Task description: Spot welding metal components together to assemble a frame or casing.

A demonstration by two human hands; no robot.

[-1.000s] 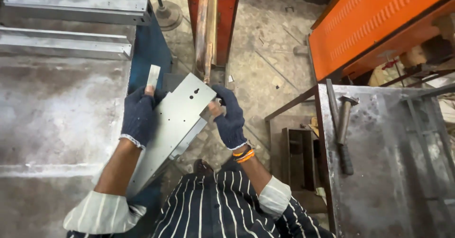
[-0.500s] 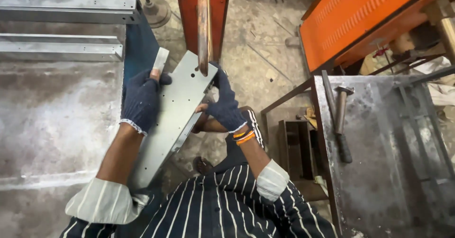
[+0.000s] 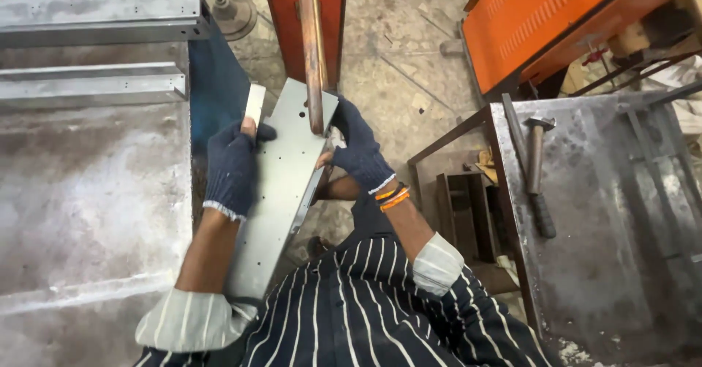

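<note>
Galvanised grey sheet-metal channel with punched holes (image 3: 281, 184) sits gripped between both gloved hands, left hand (image 3: 230, 166) and right hand (image 3: 358, 151) clamping opposite edges, apparently to steady its top end under the copper electrode rod (image 3: 313, 53).

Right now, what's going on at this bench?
A person in dark knit gloves holds a long grey sheet-metal panel with punched holes, tilted up from their lap. The left hand grips its left edge, the right hand its right edge. The panel's upper end sits under a copper-coloured rod that comes down from an orange machine; the rod tip is at the panel's face. A hammer lies untouched on the metal table to the right.
</note>
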